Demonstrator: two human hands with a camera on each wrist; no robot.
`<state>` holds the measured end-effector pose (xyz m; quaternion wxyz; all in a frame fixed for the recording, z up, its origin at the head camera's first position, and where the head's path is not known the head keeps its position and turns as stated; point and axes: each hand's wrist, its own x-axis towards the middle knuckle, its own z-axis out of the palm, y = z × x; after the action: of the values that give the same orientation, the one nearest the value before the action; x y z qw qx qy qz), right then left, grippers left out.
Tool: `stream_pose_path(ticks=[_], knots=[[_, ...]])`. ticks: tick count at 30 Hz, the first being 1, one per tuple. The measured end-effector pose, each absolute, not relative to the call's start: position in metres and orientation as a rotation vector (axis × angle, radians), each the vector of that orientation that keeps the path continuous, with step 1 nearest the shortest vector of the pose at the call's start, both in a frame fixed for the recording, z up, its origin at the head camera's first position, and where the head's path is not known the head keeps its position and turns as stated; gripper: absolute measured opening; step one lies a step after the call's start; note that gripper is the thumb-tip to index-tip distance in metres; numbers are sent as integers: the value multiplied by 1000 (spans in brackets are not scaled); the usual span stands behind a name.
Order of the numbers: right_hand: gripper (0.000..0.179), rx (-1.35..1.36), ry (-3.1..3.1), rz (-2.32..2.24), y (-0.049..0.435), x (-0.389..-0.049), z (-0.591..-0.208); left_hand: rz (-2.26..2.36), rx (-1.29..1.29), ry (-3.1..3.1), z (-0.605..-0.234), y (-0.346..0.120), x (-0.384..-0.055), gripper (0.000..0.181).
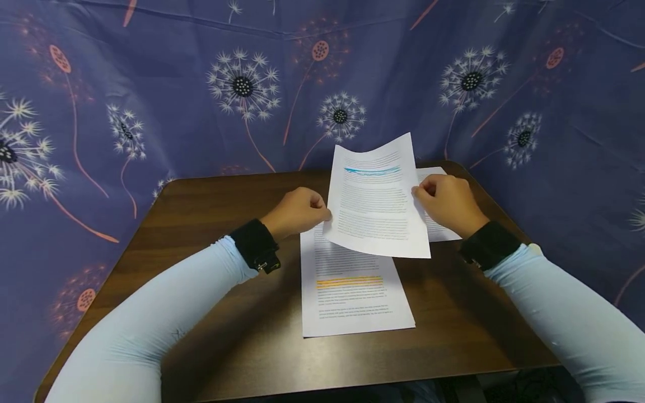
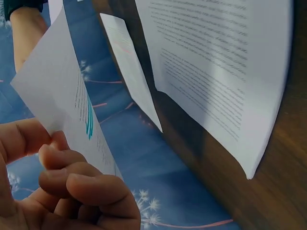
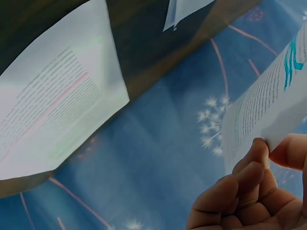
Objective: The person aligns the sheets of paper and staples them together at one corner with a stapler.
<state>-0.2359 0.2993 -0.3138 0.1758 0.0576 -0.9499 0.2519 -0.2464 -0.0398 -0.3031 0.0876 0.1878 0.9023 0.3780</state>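
Note:
A printed sheet of paper with a blue highlighted passage near its top is held up above the table, slightly bowed. My left hand pinches its left edge between thumb and finger. At the opposite edge my right hand pinches it in the same way; the pinch also shows in the right wrist view. Below lies another printed page with orange highlighted lines, its upper part hidden by the raised sheet. Partly covered behind the right hand is a third sheet, which bears a pink line in the right wrist view.
The papers are over a dark brown wooden table with rounded back corners. A blue cloth with a dandelion print hangs behind and beside it. The table's front edge runs close below the orange-marked page.

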Motion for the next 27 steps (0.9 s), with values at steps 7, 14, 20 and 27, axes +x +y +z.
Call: stream_pose_path(ticks=[7, 14, 20, 27], knots=[[25, 227, -2693, 702, 285, -226, -314, 1107, 560, 2705, -301, -65, -235, 18], [21, 298, -2692, 699, 275, -217, -315, 1139, 580, 2670, -300, -80, -220, 19], [20, 360, -2691, 674, 270, -210, -316, 1149, 575, 2640, -302, -86, -205, 19], [19, 378, -2711, 717, 266, -201, -321, 1169, 581, 2620, -309, -95, -191, 18]])
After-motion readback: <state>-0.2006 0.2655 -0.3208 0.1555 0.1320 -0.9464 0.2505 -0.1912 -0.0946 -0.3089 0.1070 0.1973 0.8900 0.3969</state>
